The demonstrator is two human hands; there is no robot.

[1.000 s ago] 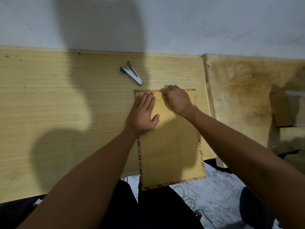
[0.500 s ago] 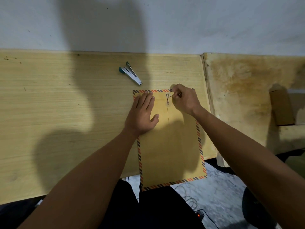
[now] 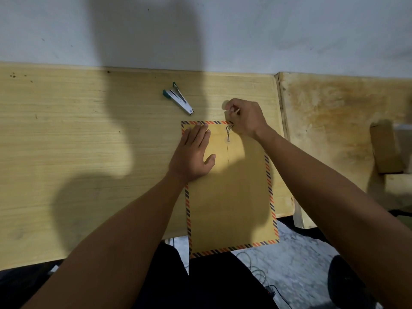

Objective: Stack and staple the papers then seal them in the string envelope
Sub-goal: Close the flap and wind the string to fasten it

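Observation:
A brown string envelope (image 3: 231,197) with a red-and-black striped border lies flat on the wooden table (image 3: 89,152), its near end hanging over the table's front edge. My left hand (image 3: 194,155) rests flat on its upper left part, fingers straight. My right hand (image 3: 245,119) sits at the envelope's top edge and pinches the thin string (image 3: 228,133), which runs between the two round buttons near the top. No loose papers are in sight.
A green and silver stapler (image 3: 178,98) lies on the table just beyond the envelope's top left corner. A second, stained table (image 3: 334,121) adjoins on the right, with a cardboard box (image 3: 386,148) at its far right. Cables lie on the floor below.
My right hand has lifted from the envelope's top and pulled the string up and back past the top edge; the buttons are now uncovered. My left hand has stayed put.

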